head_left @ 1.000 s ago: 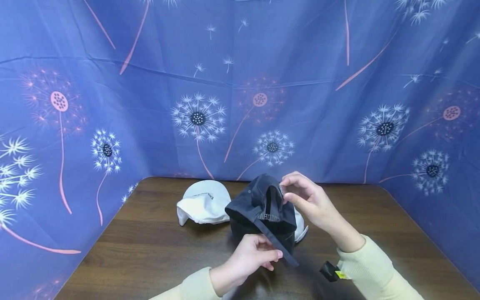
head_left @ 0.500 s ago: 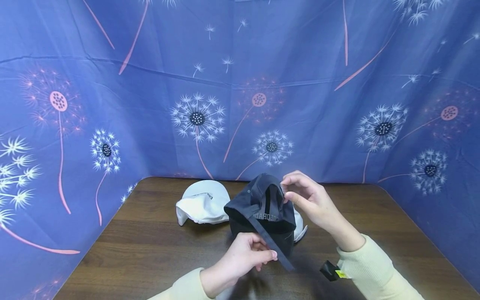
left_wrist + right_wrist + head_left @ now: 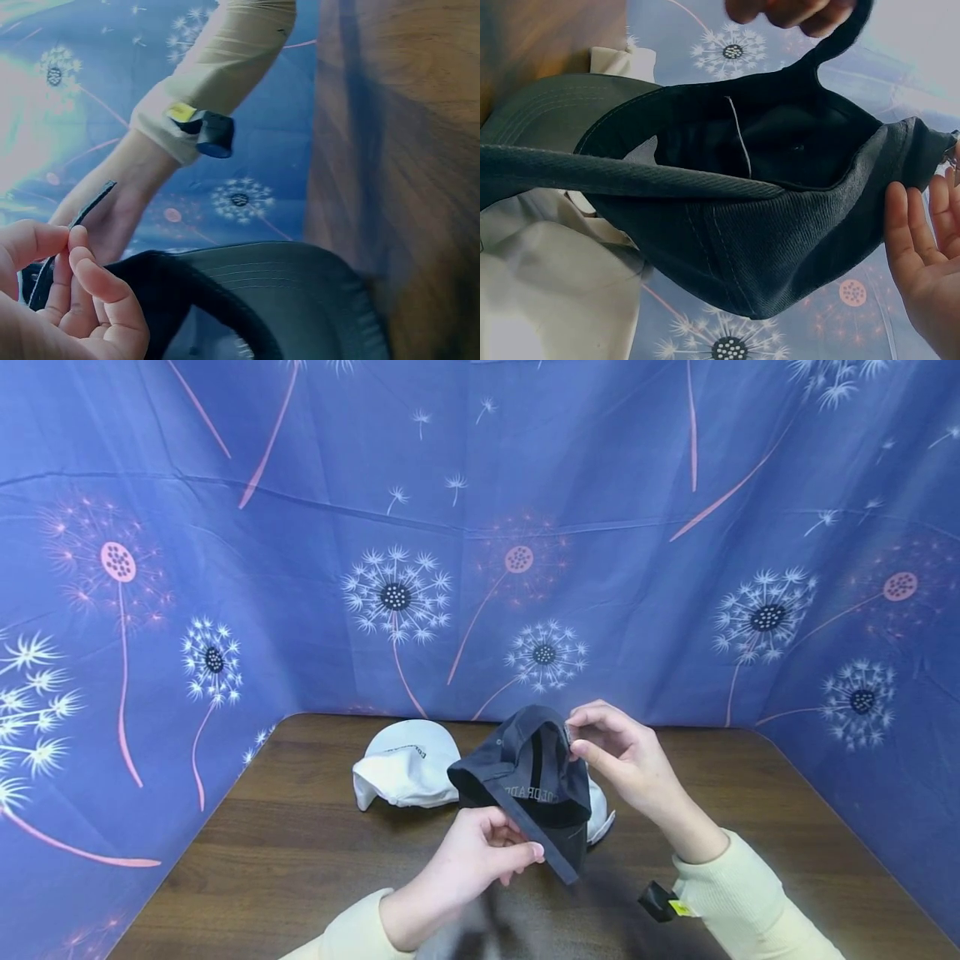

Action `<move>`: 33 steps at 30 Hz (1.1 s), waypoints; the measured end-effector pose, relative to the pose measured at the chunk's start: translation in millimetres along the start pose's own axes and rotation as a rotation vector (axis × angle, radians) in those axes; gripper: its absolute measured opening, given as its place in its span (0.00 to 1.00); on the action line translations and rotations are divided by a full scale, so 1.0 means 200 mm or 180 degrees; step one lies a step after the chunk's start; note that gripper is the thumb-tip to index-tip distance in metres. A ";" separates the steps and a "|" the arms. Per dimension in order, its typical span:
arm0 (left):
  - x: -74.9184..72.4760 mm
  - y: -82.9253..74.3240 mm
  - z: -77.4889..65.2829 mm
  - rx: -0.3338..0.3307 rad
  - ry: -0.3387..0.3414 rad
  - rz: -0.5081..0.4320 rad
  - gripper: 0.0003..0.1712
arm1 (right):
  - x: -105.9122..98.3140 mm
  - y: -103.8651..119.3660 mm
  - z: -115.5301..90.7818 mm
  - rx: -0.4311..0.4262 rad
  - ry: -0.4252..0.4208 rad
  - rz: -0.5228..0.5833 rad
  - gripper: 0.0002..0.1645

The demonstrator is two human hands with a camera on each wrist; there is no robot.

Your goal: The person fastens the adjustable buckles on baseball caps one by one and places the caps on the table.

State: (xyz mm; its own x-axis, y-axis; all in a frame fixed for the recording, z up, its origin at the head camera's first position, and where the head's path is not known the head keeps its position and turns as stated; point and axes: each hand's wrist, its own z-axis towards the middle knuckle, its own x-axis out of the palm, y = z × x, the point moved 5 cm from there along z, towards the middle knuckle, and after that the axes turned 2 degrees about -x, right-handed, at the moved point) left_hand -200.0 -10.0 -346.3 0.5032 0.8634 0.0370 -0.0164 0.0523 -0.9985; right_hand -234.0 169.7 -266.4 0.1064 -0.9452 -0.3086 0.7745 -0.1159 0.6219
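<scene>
A dark baseball cap (image 3: 528, 772) with "COLORADO" lettering is held above the table, its inside facing me. My left hand (image 3: 468, 856) pinches the long loose strap (image 3: 551, 852) between thumb and fingers, short of its free end. In the left wrist view that strap end (image 3: 94, 204) sticks out past the fingertips. At the cap's right side, my right hand (image 3: 626, 760) pinches the other back tab, where a small metal buckle (image 3: 951, 152) shows at the fingertips in the right wrist view. The brim (image 3: 292, 281) points down toward the table.
A white cap (image 3: 408, 768) lies on the wooden table (image 3: 300, 852) to the left. Another white cap (image 3: 598, 814) is mostly hidden behind the dark one. A blue dandelion-print cloth (image 3: 480, 610) hangs around the table. A small black device (image 3: 657, 902) hangs at the right sleeve.
My left hand has moved left and slightly up, drawing the strap with it, and its free end now sits a little higher. My right hand has barely moved.
</scene>
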 end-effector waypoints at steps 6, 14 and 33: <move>-0.03 -0.08 -0.02 0.0140 -0.0104 -0.0037 0.14 | 0.00 0.00 0.01 0.0031 -0.0085 0.0043 0.11; -0.07 -0.15 -0.01 0.0206 -0.0280 -0.0101 0.14 | -0.01 0.00 0.00 -0.0006 -0.0155 0.0048 0.11; -0.13 -0.23 0.06 0.0390 -0.0952 -0.0843 0.04 | 0.01 0.00 0.00 0.0029 -0.0269 0.0030 0.12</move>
State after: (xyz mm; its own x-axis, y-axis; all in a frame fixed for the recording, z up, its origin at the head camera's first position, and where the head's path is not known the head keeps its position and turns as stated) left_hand -223.0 -29.6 -301.0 0.2311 0.9188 0.3201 -0.0318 0.3359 -0.9414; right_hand -232.6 168.6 -267.1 0.0603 -0.9687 -0.2410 0.7678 -0.1092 0.6313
